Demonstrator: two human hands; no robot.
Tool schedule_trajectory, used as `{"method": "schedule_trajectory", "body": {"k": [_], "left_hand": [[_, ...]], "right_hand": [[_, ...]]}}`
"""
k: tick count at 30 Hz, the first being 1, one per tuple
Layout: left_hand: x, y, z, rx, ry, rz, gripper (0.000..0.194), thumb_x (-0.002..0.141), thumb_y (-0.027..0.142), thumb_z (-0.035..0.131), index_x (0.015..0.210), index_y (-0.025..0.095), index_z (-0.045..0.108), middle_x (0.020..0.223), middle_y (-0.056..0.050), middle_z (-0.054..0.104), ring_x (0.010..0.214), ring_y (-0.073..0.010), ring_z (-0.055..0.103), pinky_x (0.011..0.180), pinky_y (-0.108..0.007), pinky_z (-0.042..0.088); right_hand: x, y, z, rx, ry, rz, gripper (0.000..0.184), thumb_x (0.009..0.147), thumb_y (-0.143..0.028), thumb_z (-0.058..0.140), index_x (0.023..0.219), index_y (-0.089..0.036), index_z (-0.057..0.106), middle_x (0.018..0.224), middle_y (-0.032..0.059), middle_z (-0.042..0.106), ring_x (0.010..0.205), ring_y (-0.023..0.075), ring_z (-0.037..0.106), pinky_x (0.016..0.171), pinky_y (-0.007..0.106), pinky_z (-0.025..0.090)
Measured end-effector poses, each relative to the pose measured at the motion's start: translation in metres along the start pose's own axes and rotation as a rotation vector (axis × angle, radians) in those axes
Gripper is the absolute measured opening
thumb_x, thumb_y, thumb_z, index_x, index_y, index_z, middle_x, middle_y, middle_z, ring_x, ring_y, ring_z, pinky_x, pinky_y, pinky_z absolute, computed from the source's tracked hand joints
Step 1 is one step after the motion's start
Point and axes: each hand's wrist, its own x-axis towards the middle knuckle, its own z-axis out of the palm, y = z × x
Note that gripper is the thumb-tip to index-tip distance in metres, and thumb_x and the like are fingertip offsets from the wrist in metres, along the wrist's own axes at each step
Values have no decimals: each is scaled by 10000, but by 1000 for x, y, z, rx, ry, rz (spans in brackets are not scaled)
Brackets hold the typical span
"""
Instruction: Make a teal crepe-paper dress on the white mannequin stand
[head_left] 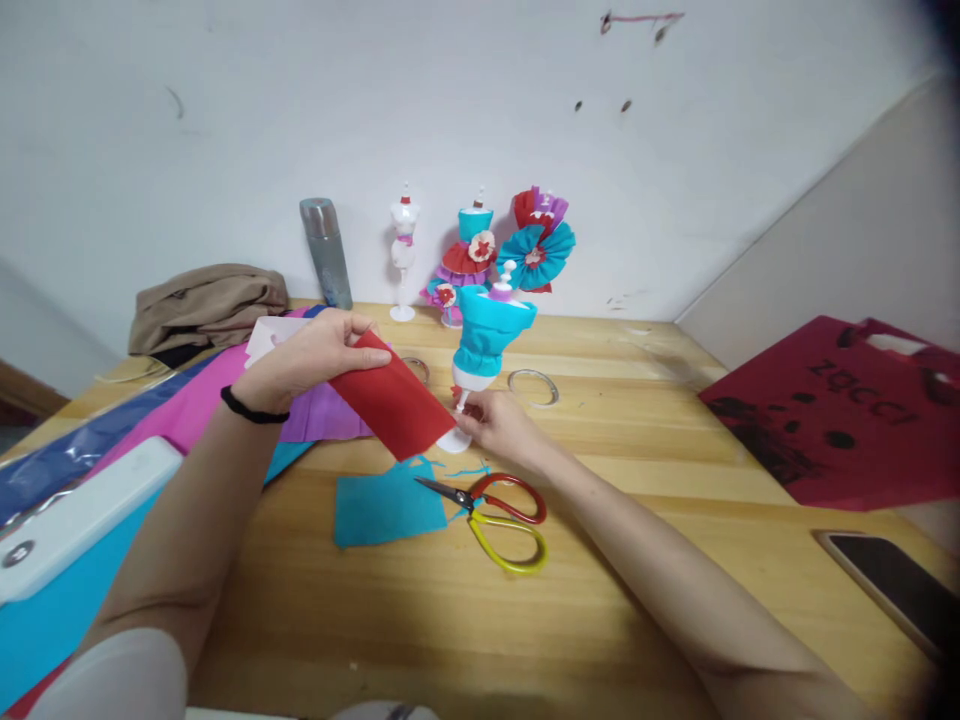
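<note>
A red rectangular sheet, paper or cloth, hangs tilted from my left hand, its top edge pinched under the thumb. My right hand is closed around the thin stem of a small white dress-form stand. Turquoise material wraps the form's upper body. The red sheet's lower corner reaches close to the stand's base. In front of both hands lie a turquoise piece with thin offcuts and a pair of scissors with one red and one yellow handle, blades slightly apart.
Along the wall stand a flask, a mostly bare dress form and two decorated ones. Coloured sheets and a white tool lie left, below brown cloth. A red bag and phone are right. A ring lies behind.
</note>
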Motion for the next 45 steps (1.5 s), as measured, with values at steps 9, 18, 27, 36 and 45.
{"method": "schedule_trajectory", "body": {"k": [9, 18, 27, 36, 45], "left_hand": [[-7, 21, 36, -88, -31, 32, 255, 715, 384, 714, 700, 188, 553, 654, 4, 648, 622, -153, 604, 507, -224, 399], [-19, 36, 76, 12, 118, 271, 184, 761, 363, 668, 699, 196, 622, 708, -9, 644, 675, -150, 555, 554, -242, 404], [-17, 25, 48, -343, -355, 88, 327, 693, 429, 832, 845, 165, 715, 744, -42, 719, 656, -156, 621, 598, -253, 482], [-16, 19, 61, -332, -369, 43, 305, 710, 439, 810, 775, 156, 715, 634, 3, 607, 531, -96, 434, 496, -235, 343], [-16, 22, 64, -242, -285, 46, 302, 751, 442, 742, 695, 163, 642, 573, 22, 539, 489, -76, 377, 462, -225, 297]], "right_hand": [[-24, -12, -65, -85, -245, -41, 352, 816, -263, 713, 516, -192, 542, 486, -11, 488, 471, 103, 395, 509, 271, 272], [-47, -54, -65, 507, -299, -94, 393, 837, -560, 671, 728, -190, 598, 679, -4, 630, 595, 130, 558, 528, 241, 435], [-42, -47, -61, 799, 72, 51, 421, 707, -547, 811, 882, -177, 713, 805, 39, 746, 683, 174, 673, 616, 286, 538], [-41, -45, -57, 836, 23, -14, 453, 699, -601, 822, 859, -191, 718, 869, 44, 769, 729, 185, 699, 645, 307, 588], [-50, -53, -58, 784, 64, -73, 383, 753, -562, 796, 860, -200, 733, 866, 41, 753, 712, 176, 666, 628, 300, 569]]}}
